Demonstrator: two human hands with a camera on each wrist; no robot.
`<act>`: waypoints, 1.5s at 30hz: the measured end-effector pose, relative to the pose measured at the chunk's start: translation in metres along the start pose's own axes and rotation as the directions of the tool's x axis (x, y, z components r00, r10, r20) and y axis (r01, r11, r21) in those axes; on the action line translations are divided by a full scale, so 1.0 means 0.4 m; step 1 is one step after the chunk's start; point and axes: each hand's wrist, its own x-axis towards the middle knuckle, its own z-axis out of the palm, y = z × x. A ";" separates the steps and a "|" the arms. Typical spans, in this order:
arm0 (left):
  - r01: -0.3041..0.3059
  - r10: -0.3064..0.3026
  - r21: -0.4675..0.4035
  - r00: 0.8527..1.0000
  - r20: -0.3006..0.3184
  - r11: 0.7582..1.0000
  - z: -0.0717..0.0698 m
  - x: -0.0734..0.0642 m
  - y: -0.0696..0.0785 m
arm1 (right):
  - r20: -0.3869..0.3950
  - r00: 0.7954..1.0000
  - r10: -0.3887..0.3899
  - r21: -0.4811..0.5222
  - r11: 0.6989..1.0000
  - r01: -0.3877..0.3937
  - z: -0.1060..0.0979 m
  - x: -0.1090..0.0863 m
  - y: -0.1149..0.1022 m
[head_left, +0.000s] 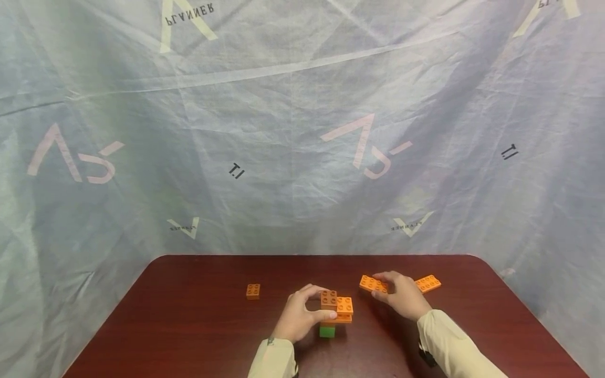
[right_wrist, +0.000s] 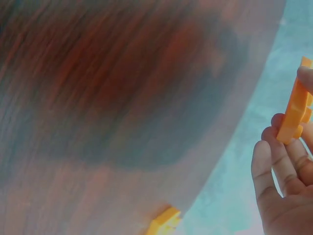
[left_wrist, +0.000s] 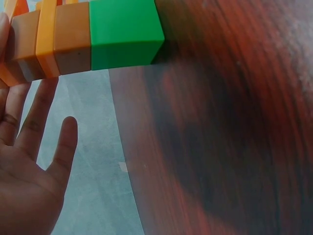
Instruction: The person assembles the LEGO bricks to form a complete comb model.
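Note:
In the head view my left hand (head_left: 298,315) grips a stack of toy building bricks between thumb and fingers. A brown brick (head_left: 328,298) and an orange brick (head_left: 345,306) sit side by side on top, with a green brick (head_left: 327,331) at the bottom. The left wrist view shows brown and orange layers beside the green brick (left_wrist: 124,36). Whether the stack touches the table is unclear. To its right, my right hand (head_left: 403,296) pinches a thin orange brick (head_left: 371,283) by one end. Its studs (right_wrist: 307,115) face the palm side in the right wrist view.
Another thin orange brick (head_left: 429,283) lies just beyond my right hand, partly hidden by it. A small brown brick (head_left: 253,291) rests on the left of the dark red table (head_left: 189,325). A grey printed curtain (head_left: 293,131) hangs behind the table's far edge.

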 end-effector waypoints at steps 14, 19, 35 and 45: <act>-0.015 0.016 0.035 1.000 -0.008 0.999 -0.011 0.006 -0.014 | -0.020 0.991 -0.130 0.014 0.991 0.130 -0.026 -0.008 -0.087; -0.017 0.017 0.026 1.000 -0.005 1.000 -0.008 0.004 -0.011 | -0.022 0.983 -0.182 0.031 0.983 0.183 -0.036 -0.015 -0.112; -0.046 0.046 0.019 0.999 -0.007 0.999 -0.002 0.005 -0.012 | 0.036 0.957 -0.289 0.079 0.955 0.286 -0.056 -0.024 -0.185; -0.059 0.059 -0.023 0.998 0.011 0.998 0.003 0.006 -0.013 | 0.080 0.933 -0.352 0.110 0.933 0.343 -0.047 -0.022 -0.214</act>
